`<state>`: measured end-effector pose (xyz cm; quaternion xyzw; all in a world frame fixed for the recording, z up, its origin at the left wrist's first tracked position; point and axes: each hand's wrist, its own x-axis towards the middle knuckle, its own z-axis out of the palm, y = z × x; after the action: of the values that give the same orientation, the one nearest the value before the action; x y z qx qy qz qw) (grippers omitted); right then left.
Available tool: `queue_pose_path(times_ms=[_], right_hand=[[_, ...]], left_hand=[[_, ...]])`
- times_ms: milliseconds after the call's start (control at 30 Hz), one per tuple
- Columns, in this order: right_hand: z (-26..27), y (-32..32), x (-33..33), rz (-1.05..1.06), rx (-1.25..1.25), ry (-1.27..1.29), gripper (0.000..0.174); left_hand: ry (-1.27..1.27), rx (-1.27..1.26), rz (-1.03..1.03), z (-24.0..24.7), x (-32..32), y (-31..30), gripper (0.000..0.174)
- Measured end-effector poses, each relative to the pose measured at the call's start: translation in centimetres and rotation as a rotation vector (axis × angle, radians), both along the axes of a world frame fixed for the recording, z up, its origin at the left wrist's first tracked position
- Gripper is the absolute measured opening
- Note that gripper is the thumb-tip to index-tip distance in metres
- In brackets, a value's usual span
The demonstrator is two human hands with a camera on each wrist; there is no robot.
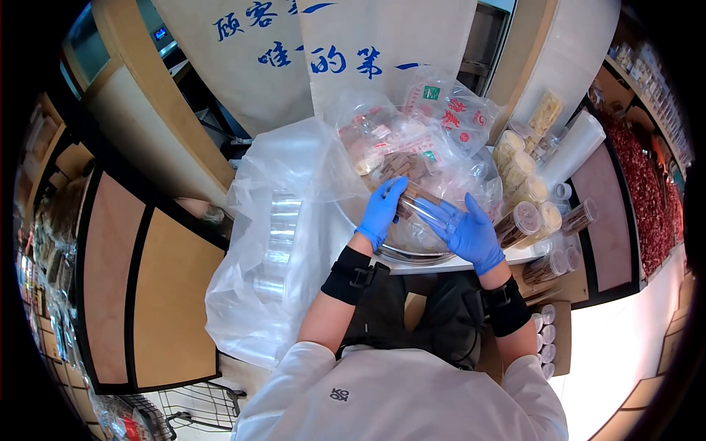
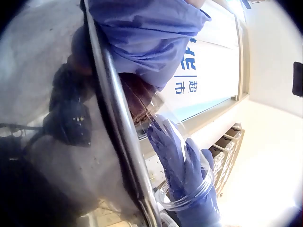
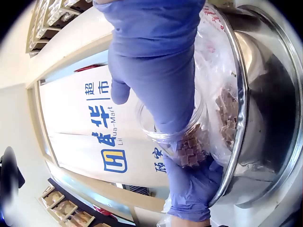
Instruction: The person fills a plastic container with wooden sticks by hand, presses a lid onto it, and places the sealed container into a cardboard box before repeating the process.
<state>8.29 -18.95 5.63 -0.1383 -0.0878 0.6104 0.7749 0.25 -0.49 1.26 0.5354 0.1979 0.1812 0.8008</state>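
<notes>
A clear plastic jar (image 1: 426, 198) lies tilted over a large metal basin (image 1: 415, 258), with flat brown pieces (image 3: 191, 150) packed towards its base. My gloved left hand (image 1: 382, 211) grips the jar around its base end. The gloved right hand (image 1: 474, 237) reaches through the mouth, its straight fingers visible inside the clear wall. In the left wrist view, the jar's rim (image 2: 208, 183) circles the right hand near the knuckles. More brown pieces (image 1: 403, 167) lie in the basin among plastic bags (image 1: 456, 110).
Left of the basin, a big translucent bag (image 1: 243, 294) holds a row of clear empty jars (image 1: 283, 228). Filled jars (image 1: 518, 220) crowd the right side, beside a plastic roll (image 1: 577, 151). A box of round lids (image 1: 546, 334) sits low at right. A printed cloth (image 1: 257, 81) hangs beyond.
</notes>
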Motion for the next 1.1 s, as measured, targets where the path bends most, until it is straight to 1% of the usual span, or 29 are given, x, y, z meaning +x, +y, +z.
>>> queue_pose_path(times_ms=[67,167,267,400,500,600,667,767,900,1000,1067,1100], right_hand=[[0.2,0.0,-0.1,-0.003,-0.003,0.030,0.071],[-1.0,0.1,0.2,-0.006,-0.041,0.012,0.072],[-0.8,0.0,0.1,0.012,-0.020,0.009,0.071],[-0.3,0.0,0.2,0.028,-0.033,0.013,0.070],[-0.4,-0.1,0.0,0.005,-0.036,0.008,0.069],[-0.9,0.0,-0.1,-0.025,-0.057,0.059,0.068],[-1.1,0.0,-0.2,-0.035,-0.043,0.044,0.069],[-1.3,-0.1,-0.2,-0.035,-0.021,0.027,0.074],[-1.3,-0.2,-0.5,-0.039,0.023,0.053,0.075],[-1.0,-0.2,-0.6,-0.055,0.034,0.000,0.075],[-0.9,-0.3,-0.5,-0.019,0.059,0.005,0.068],[-0.9,-0.3,-0.5,-0.019,0.060,0.004,0.068]], left_hand=[[-0.001,-0.009,0.008,0.1,-0.1,0.0,0.038],[0.018,0.003,0.022,-0.3,0.0,0.2,0.037],[0.014,0.022,-0.009,-0.2,-0.1,0.1,0.037],[0.014,0.016,-0.001,-0.3,0.1,0.1,0.037],[0.025,0.032,0.019,-0.4,0.2,0.2,0.039],[0.052,0.027,0.024,0.1,0.0,0.2,0.039],[0.046,-0.001,0.032,0.1,0.0,0.1,0.035],[0.037,-0.007,0.034,0.1,0.0,0.1,0.034],[0.023,-0.017,0.031,-0.2,0.2,0.1,0.033],[0.025,0.004,0.001,-0.1,0.2,0.1,0.032],[0.024,-0.005,-0.008,-0.3,0.3,0.1,0.032],[0.023,-0.004,-0.008,-0.5,0.4,0.2,0.032]])
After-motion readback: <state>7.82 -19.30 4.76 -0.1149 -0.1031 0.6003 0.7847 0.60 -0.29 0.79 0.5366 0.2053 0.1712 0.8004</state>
